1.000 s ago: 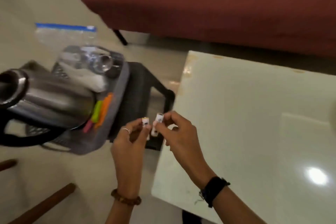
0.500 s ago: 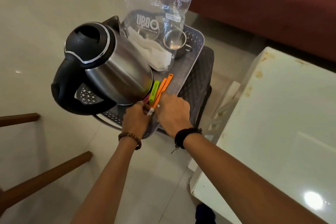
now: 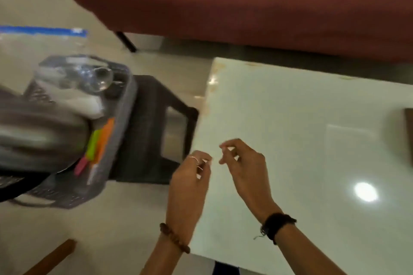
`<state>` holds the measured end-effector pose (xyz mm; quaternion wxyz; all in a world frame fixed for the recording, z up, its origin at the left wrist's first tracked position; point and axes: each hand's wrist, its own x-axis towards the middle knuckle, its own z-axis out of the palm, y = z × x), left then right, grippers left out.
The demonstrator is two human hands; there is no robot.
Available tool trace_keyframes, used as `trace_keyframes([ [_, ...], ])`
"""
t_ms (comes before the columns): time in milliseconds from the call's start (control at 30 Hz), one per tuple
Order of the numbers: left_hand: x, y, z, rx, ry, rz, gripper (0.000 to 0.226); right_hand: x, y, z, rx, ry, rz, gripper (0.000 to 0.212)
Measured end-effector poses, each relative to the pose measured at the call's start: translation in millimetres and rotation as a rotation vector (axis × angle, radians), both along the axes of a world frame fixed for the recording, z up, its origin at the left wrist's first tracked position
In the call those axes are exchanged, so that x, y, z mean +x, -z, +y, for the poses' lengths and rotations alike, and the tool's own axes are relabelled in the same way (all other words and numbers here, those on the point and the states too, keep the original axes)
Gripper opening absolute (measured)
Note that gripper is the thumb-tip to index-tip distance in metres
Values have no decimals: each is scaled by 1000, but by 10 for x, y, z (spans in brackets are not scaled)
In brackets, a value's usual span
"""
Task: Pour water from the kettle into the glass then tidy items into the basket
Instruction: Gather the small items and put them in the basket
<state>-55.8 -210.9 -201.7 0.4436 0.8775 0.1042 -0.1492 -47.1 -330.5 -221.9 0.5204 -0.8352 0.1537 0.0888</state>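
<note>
Here the grey basket (image 3: 116,131) sits on a dark stool (image 3: 156,118) just left of the white table (image 3: 301,118). In it lie the steel kettle (image 3: 40,136), a clear zip bag (image 3: 40,51) over the glass (image 3: 100,78), and coloured clips (image 3: 98,143) along its right wall. Over the table's left edge, the left hand (image 3: 190,183) and right hand (image 3: 243,167) hover near each other, fingers loosely curled, holding nothing.

The kettle (image 3: 38,138) is shiny metal. The basket (image 3: 121,118) is gray plastic with holes. The table (image 3: 301,140) is white, smooth and glossy. The bag (image 3: 33,51) is clear plastic.
</note>
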Motion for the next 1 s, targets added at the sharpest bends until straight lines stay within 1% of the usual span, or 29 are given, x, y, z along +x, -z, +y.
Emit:
trace_keyframes([
  [33,-76,17,-358,8,109,4,10,-150,29,-370,-14,79,27,10],
  [200,-613,126,-2205,-67,571,47,15,-1081,7,-2113,-97,412,115,12],
  [267,-909,156,-2922,-100,716,71,15,-1526,-36,-2772,-132,540,120,12],
  [367,-1330,231,-3790,-120,893,59,17,-2096,-96,-3569,-150,702,142,12],
  [433,-1645,301,-4333,-96,1000,32,26,-2474,-102,-4077,-182,774,158,11],
  [533,-2004,460,-4888,6,1141,-52,54,-2851,-72,-4658,-221,847,176,11],
  [633,-2198,617,-5274,115,1179,-36,77,-2991,5,-5121,-241,876,186,12],
  [700,-2272,717,-5468,138,1178,-1,84,-2952,70,-5379,-257,870,177,13],
  [733,-2295,769,-5543,145,1175,10,83,-2907,111,-5487,-253,862,184,14],
  [767,-2304,818,-5608,151,1176,18,79,-2851,163,-5580,-234,854,202,15],
  [800,-2294,863,-5658,151,1174,23,70,-2775,222,-5657,-211,842,232,17],
  [867,-2251,930,-5738,135,1182,14,46,-2590,360,-5774,-180,817,330,24],
  [900,-2217,938,-5751,132,1176,-2,38,-2481,434,-5801,-178,800,393,29],
  [933,-2175,934,-5741,125,1150,-18,34,-2380,509,-5809,-185,788,453,34],
  [1000,-2072,897,-5682,86,1028,-22,33,-2221,644,-5780,-210,785,540,42],
])
